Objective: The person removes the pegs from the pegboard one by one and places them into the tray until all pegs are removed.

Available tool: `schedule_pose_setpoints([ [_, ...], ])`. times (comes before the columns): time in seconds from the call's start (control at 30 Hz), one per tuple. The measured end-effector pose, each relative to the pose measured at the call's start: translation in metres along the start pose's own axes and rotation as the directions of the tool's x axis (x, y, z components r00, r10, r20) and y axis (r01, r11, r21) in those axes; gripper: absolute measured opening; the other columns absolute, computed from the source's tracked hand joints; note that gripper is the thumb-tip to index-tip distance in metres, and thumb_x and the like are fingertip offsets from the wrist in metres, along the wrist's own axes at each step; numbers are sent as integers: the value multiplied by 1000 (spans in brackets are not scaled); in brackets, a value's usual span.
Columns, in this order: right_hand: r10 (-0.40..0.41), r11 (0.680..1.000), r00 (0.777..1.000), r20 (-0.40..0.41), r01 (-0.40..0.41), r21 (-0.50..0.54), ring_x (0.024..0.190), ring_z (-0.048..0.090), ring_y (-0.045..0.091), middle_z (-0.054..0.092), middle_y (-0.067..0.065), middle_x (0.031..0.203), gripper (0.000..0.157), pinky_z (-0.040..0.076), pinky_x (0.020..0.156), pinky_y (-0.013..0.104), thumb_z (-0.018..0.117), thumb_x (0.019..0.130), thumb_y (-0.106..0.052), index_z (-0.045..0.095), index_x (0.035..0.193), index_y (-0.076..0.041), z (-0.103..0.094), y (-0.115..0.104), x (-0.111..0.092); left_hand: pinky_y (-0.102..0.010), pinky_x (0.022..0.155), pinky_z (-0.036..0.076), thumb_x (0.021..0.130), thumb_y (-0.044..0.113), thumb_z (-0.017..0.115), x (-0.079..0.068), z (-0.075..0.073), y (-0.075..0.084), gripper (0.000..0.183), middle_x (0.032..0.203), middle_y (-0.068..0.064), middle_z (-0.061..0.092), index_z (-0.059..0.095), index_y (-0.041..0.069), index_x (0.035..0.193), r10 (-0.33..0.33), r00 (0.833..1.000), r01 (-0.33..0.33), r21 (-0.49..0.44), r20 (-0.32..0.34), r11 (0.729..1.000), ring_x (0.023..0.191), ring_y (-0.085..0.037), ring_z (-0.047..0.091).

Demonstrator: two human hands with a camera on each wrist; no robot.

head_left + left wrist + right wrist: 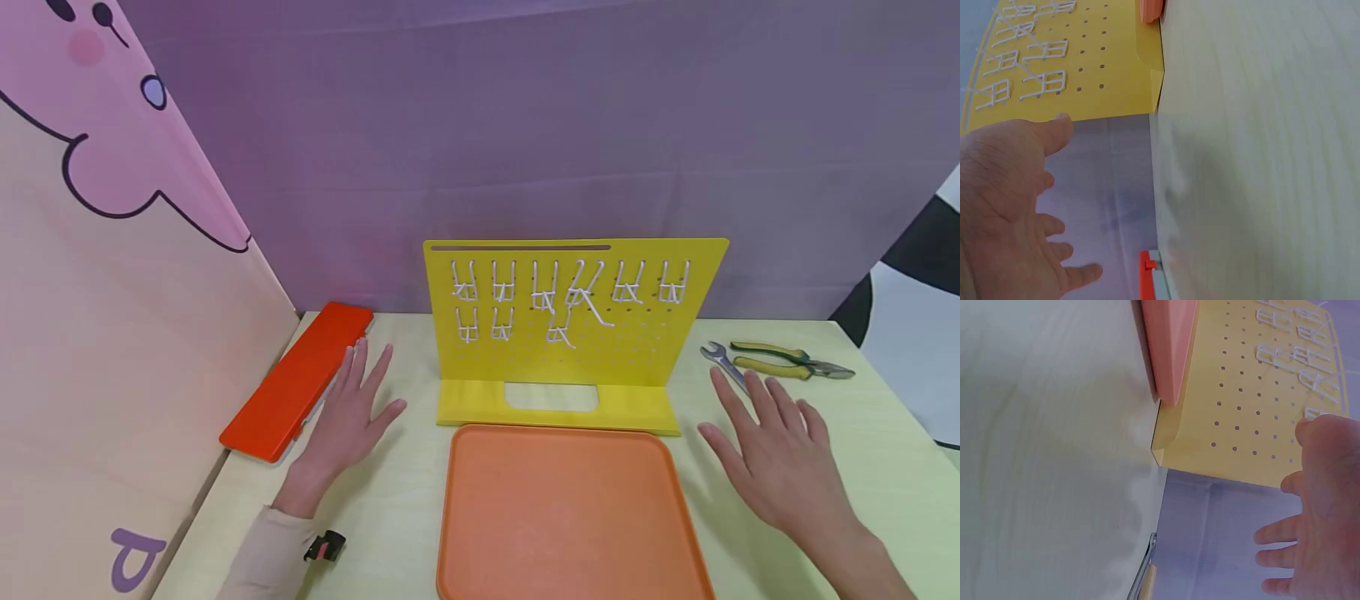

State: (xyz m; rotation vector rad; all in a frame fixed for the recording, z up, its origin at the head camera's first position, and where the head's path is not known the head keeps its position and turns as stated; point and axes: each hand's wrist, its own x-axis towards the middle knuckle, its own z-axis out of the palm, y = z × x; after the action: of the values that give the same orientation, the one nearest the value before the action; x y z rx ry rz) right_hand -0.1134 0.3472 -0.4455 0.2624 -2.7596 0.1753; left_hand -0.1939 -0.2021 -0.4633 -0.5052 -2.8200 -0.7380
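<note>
My left hand (347,425) hovers over the table beside a red case (300,383), fingers spread and holding nothing. In the left wrist view the palm of that hand (1007,206) shows, with the yellow pegboard (1094,69) beyond the thumb. On the other side my right hand (783,462) is likewise spread and holds nothing. Just past its fingertips lie a metal wrench (724,362) and yellow-and-green handled pliers (798,360); the hand covers the wrench's lower end. Between the hands stands the pegboard (622,350), with several white wire hooks (543,287) on it.
An orange tray (570,508) lies directly in front of the pegboard. Purple cloth (525,125) forms the back wall, and a printed panel (112,333) borders the table on the left. A black-and-white patterned cloth (911,300) hangs at the right.
</note>
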Motion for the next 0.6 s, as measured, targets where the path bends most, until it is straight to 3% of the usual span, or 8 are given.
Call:
schedule_pose_setpoints([
  [0.23, 2, 999, 998, -64, 2, 52, 141, 44, 58, 48, 36, 156, 70, 32, 108, 76, 61, 113, -35, 33, 175, -17, -3, -11, 5, -73, 125, 33, 109, 32, 71, 9, 12, 2, 76, 179, -25, 29, 36, 13, 174, 20, 999, -22, -100, -26, 995, 165, -50, 27],
  [0.33, 13, 997, 996, -88, -6, 71, 138, 47, 57, 51, 35, 154, 70, 34, 107, 75, 65, 111, -33, 38, 172, -14, -3, -15, 8, -72, 124, 36, 110, 28, 72, 14, 17, 6, 70, 176, -23, 37, 42, 13, 171, 3, 999, -11, -161, -52, 987, 161, -47, 36],
  [0.6, 11, 990, 967, -254, 25, 139, 125, 61, 54, 68, 33, 139, 66, 43, 102, 73, 80, 95, -19, 59, 156, -5, -6, -28, 14, -59, 121, 47, 107, 13, 75, 28, 33, 18, 52, 156, -18, 62, 58, 4, 155, -54, 986, -1, -334, -156, 943, 146, -40, 56],
])
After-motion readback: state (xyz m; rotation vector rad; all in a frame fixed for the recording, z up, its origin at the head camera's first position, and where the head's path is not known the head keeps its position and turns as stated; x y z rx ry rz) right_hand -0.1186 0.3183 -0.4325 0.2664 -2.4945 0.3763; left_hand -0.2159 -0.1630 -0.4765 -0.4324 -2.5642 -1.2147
